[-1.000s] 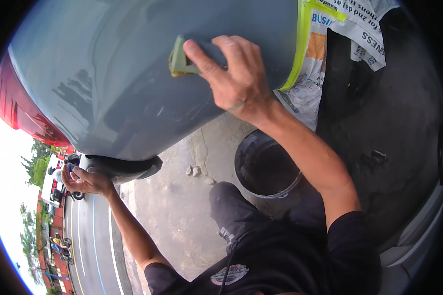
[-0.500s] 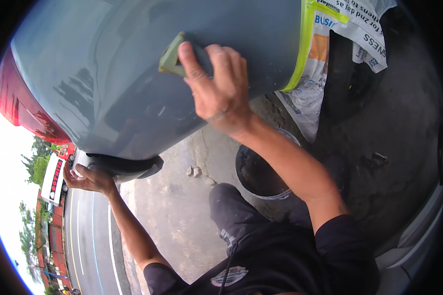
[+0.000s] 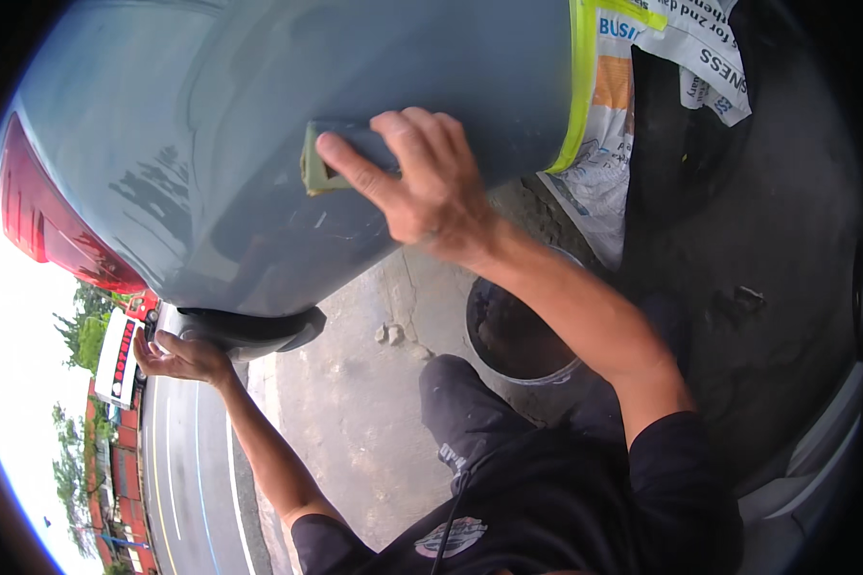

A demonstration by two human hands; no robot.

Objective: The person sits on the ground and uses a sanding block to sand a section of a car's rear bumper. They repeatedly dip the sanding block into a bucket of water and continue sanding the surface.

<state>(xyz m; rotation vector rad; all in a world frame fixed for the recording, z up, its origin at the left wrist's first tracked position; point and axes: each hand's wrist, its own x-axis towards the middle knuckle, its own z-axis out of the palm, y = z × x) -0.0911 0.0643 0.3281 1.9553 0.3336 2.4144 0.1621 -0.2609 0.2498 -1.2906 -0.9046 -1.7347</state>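
My right hand grips a sanding block, greenish with a dark sheet around it, and lays it flat against the grey car body panel. The thumb rests along the block's near side and the fingers curl over its right part, so much of it is hidden. At the panel's lower left, my left hand is palm up with fingers apart, beside the black bumper trim. Whether it touches the trim I cannot tell.
Below my right forearm stands a round bucket on the concrete. Yellow-green tape and newspaper mask the panel's right edge. A red tail light sits at the left. Small stones lie on the ground; a road runs beyond.
The sanding block in my right hand has slid down the panel and slightly left, and its angle has turned. My left hand stays by the bumper trim, still open. The view has shifted slightly.
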